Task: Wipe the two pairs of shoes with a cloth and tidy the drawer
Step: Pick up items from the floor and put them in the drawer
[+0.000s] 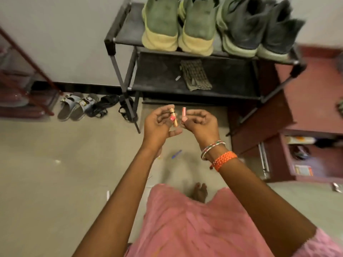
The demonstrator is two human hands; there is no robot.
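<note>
Two hands sit raised mid-frame, each holding a small tube. Left hand (159, 121) has fingers curled round a gold cylindrical lipstick tube with a black band (174, 117), pink tip showing at its lower end. Right hand (201, 121) pinches a pink cylindrical cap-like tube (184, 115) between thumb and fingers; the two tubes are just beside each other, not touching as far as I can tell. Right wrist wears thin beaded bangles (212, 148) and an orange braided band (223, 160).

Black metal shoe rack (118, 39) stands against the wall ahead. Top shelf carries one pair of olive-green suede shoes with yellow soles (178, 25) on the left and one pair of dark grey-green suede shoes with pale green soles (259, 28) on the right, heels toward the camera, pairs side by side. Lower shelf holds a crumpled olive waffle-weave cloth (195, 75), lying flat near the middle, well apart from both hands.

Reddish-brown wooden cabinet (315, 86) is to the right of the rack; its open drawer (289, 164) sits at the right edge with blurry small items inside, contents not clear. Grey buckled sandals (76, 106) and black strappy sandals (105, 105) lie on the beige tiled floor (55, 173) left of the rack. Blue pen (176, 154) lies on the floor below the hands. Pink garment (194, 223) fills the bottom, bare toes (200, 191) just above it.
</note>
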